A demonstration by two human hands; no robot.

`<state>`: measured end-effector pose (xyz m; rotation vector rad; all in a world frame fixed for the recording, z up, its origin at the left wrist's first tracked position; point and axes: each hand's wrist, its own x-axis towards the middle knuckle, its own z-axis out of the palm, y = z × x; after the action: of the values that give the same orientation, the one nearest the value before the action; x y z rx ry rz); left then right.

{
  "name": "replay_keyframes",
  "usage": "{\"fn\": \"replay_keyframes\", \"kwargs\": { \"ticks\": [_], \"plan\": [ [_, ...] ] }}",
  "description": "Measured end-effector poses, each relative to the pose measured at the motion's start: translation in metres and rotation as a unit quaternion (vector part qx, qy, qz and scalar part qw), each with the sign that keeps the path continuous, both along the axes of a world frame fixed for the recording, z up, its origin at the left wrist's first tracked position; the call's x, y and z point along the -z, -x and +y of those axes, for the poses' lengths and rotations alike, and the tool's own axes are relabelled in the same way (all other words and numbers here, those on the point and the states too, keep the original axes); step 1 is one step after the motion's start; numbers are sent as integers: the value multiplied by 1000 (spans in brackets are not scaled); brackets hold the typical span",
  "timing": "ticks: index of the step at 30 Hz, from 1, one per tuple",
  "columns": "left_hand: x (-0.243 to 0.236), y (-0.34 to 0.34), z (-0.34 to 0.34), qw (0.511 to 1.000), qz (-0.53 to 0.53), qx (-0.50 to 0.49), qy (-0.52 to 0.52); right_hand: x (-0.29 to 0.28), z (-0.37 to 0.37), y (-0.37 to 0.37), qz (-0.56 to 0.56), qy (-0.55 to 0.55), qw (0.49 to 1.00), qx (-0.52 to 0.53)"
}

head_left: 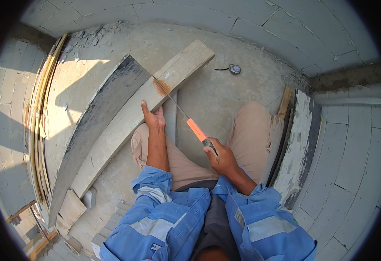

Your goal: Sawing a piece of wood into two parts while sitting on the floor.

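Observation:
My right hand [222, 157] is wrapped round the black and orange handle of a handsaw [195, 129]. Its thin blade, seen nearly edge-on, runs up and left across a thick pale timber beam [125, 117]. Orange-brown sawdust [162, 87] lies on the beam beside the blade. At the beam's near edge my left hand [153, 116] grips the wood, thumb against the side and the other fingers partly hidden at its underside. Along the beam's far side stretches a long, dark grey, weathered board [99, 98], and the saw tip reaches its corner.
A tape measure [234, 69] lies on the concrete floor to the far right. Long wooden strips [38, 113] lean by the left wall. Worn boards [292, 143] stand close to my right knee. Rubble [90, 38] is strewn at the back left, below the grey block wall [190, 15].

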<state>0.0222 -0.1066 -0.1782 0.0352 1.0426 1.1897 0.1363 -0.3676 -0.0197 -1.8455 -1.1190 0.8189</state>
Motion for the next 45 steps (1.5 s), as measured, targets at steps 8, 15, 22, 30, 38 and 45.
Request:
{"fn": "replay_keyframes", "kwargs": {
  "ticks": [8, 15, 22, 30, 38, 45],
  "plan": [
    [5, -19, -3, 999, -29, 39, -8, 51, 144, -16, -67, -4, 997, 40],
    [7, 6, 0, 1000, -23, 13, -15, 14, 62, 5, -4, 22, 1000, 3],
    [-3, 4, 1, 1000, 2, -3, 12, 13, 87, -3, -37, 34, 999, -3],
    [4, 4, 7, 1000, -25, 6, 2, 32, 120, -4, -8, 33, 999, -9],
    [0, 9, -2, 1000, 6, 5, 1, 6, 59, 5, -21, 22, 1000, -5],
    [10, -13, 2, 999, -35, 28, 7, 47, 168, -10, -53, 22, 998, 36]
  ]
}}
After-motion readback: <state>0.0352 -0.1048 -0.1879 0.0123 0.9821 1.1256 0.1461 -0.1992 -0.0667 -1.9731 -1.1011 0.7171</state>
